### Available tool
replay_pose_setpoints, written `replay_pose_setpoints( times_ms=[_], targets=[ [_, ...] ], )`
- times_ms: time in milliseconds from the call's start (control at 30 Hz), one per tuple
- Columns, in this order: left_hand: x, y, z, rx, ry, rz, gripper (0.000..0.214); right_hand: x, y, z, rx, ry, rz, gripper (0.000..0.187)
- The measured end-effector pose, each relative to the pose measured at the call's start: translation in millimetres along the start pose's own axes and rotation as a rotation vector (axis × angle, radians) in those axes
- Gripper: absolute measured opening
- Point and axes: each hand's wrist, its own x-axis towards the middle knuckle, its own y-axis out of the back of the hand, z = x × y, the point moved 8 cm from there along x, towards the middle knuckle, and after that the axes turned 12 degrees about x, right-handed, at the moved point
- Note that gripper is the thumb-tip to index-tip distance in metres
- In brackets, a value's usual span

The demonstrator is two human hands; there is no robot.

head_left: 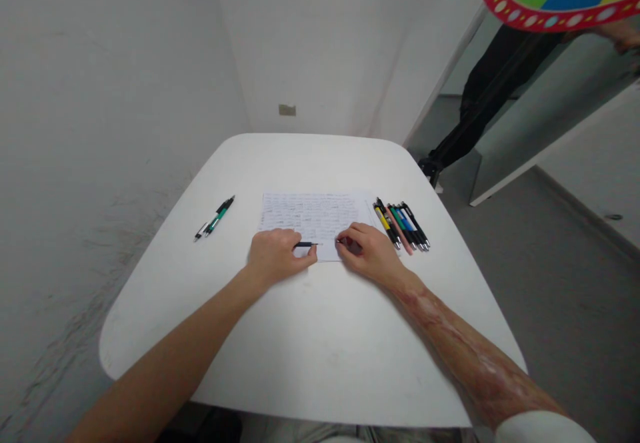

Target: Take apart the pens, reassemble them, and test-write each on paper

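My left hand [275,253] rests on the lower left of a handwritten sheet of paper [309,211]. It is closed on a dark pen [306,244], whose thin end points right toward my other hand. Over the sheet's lower right lies my right hand [373,250], with thumb and fingertips pinched together. Something small and dark shows at those fingertips, too small to name. A gap of bare paper separates the two hands.
Several pens [403,226] in different colours lie side by side right of the paper. More pens [215,218] lie at the left of the white table [310,343]. A person's dark-clothed leg [475,116] shows beyond the table, below a colourful wheel [575,20].
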Motion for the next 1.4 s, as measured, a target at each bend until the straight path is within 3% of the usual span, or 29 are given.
replay_pose_setpoints(
  times_ms=[633,767,867,1100,1400],
  targets=[
    [0.3,-4.6,-2.4,-0.021,0.024,-0.038,0.042,-2.0,1.1,0.0,0.036,0.022,-0.011,0.02],
    [0.2,-5.4,-1.8,-0.034,0.015,-0.047,0.045,-3.3,4.5,-9.1,0.119,0.09,0.026,0.015],
    [0.8,-5.7,1.3,-0.049,-0.011,-0.044,0.046,-4.2,2.0,-18.8,0.2,0.144,-0.003,0.011],
    [1.5,-10.3,14.6,-0.045,-0.082,-0.087,0.047,-5.3,-12.6,-23.0,0.223,0.191,-0.096,0.019],
    [-2.1,-9.3,27.5,-0.114,-0.254,-0.134,0.032,-5.5,-7.3,-20.2,0.226,0.142,-0.042,0.011]
  ],
)
